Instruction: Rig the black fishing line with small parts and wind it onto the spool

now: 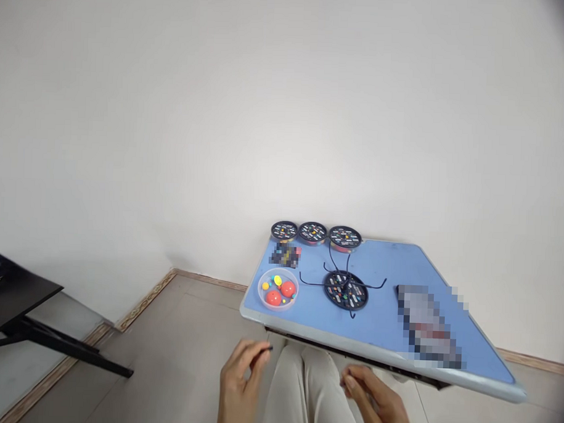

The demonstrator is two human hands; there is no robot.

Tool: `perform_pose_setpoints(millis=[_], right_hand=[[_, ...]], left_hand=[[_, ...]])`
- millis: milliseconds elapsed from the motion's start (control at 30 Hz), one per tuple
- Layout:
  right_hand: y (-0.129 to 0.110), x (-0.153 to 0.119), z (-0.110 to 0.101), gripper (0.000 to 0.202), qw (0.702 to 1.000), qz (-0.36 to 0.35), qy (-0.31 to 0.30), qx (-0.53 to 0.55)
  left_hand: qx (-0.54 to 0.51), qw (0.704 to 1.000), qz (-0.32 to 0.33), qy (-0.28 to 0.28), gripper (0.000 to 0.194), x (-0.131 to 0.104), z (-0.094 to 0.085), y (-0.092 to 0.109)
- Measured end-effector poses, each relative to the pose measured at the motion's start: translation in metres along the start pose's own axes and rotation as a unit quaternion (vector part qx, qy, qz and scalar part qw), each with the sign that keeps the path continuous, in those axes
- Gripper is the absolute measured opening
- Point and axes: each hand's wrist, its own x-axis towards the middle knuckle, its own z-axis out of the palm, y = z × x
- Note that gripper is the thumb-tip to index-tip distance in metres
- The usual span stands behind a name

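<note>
Left hand [239, 383] raised in front of the lap, below the near edge of the blue table [389, 326], thumb and forefinger pinched on a small thin black piece [264, 350], too small to name more closely. Right hand [372, 400] lower, resting over the thigh under the table's edge, fingers loosely curled, nothing visibly held; whether closed tight or not, cannot tell. Hands well apart, one to each side of the pale trousers [303, 385].

Beyond both hands, on the table: four round black discs with coloured spots. Three in a row [313, 233] along the far edge, the fourth disc [346, 290] nearer, up and forward of the right hand, with thin black wire arms [372, 286] spreading from it. One clear round dish [278, 289] just above and beyond the left hand, near the table's left corner, holding two red balls [281, 293] and several small yellow and blue beads. Two blurred patches: one behind the dish, one flat item far right of the right hand.

Black piece in the left fingers off the table, just below and short of the dish.

Left of the left hand, well apart, a dark table [10, 301] on the tiled floor.
</note>
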Motion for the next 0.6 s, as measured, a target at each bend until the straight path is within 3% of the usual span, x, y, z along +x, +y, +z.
perform_pose_setpoints(millis=[67, 133, 267, 433, 600], right_hand=[[-0.008, 0.023, 0.022, 0.029, 0.999, -0.040, -0.031, -0.006], [-0.015, 0.048, 0.043, 0.030, 0.997, -0.072, -0.025, -0.008], [-0.023, 0.096, 0.076, 0.026, 0.993, -0.111, -0.038, -0.026], [-0.030, 0.137, 0.102, 0.028, 0.973, -0.115, -0.074, -0.186], [-0.040, 0.150, 0.111, 0.029, 0.920, -0.069, -0.106, -0.372]], left_hand=[[0.020, 1.000, 0.020, -0.014, 0.032, 0.025, 0.006, -0.002], [0.042, 0.999, 0.034, -0.002, 0.034, 0.048, 0.014, -0.009], [0.092, 0.993, 0.069, -0.033, 0.031, 0.082, 0.029, -0.026], [0.146, 0.983, 0.095, -0.050, 0.027, 0.103, 0.043, -0.039], [0.215, 0.965, 0.110, -0.098, 0.028, 0.110, 0.056, -0.040]])
